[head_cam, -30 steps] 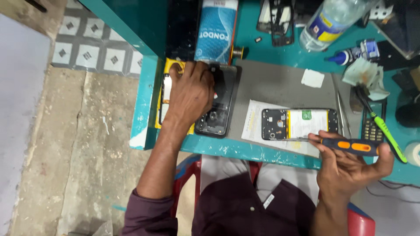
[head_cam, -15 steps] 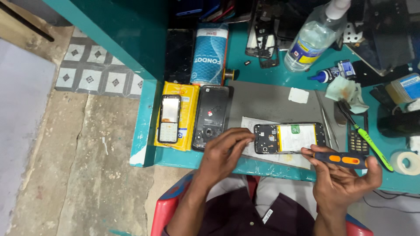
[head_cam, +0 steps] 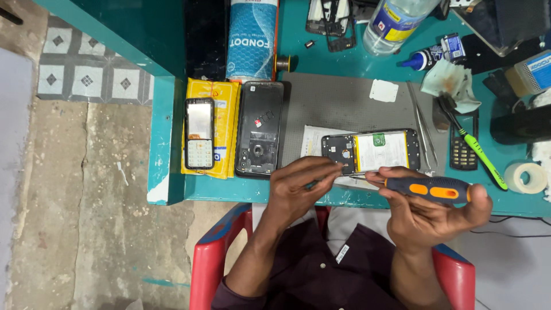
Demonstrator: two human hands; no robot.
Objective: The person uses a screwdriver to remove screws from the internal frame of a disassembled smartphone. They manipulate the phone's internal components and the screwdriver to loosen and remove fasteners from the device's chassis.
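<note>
An opened smartphone [head_cam: 373,152] with its yellow battery showing lies on a paper sheet on the grey mat [head_cam: 344,103]. My left hand [head_cam: 301,186] rests at the phone's near left corner, its fingertips touching the frame. Just below the phone, my right hand [head_cam: 427,212] grips a dark screwdriver with orange inlays [head_cam: 427,189], held sideways with its thin tip pointing left toward my left fingers.
A black phone back cover [head_cam: 259,129] and a small keypad phone [head_cam: 199,133] on a yellow packet lie at the left. Tweezers [head_cam: 423,129], a green-handled brush [head_cam: 476,149], a second keypad phone [head_cam: 462,150], a tape roll [head_cam: 525,177], glue bottle [head_cam: 423,59] and plastic bottle [head_cam: 396,23] crowd the teal table.
My left hand came off the black back cover at the left and moved right to the opened phone's corner. The screwdriver hand stayed near the table's front edge.
</note>
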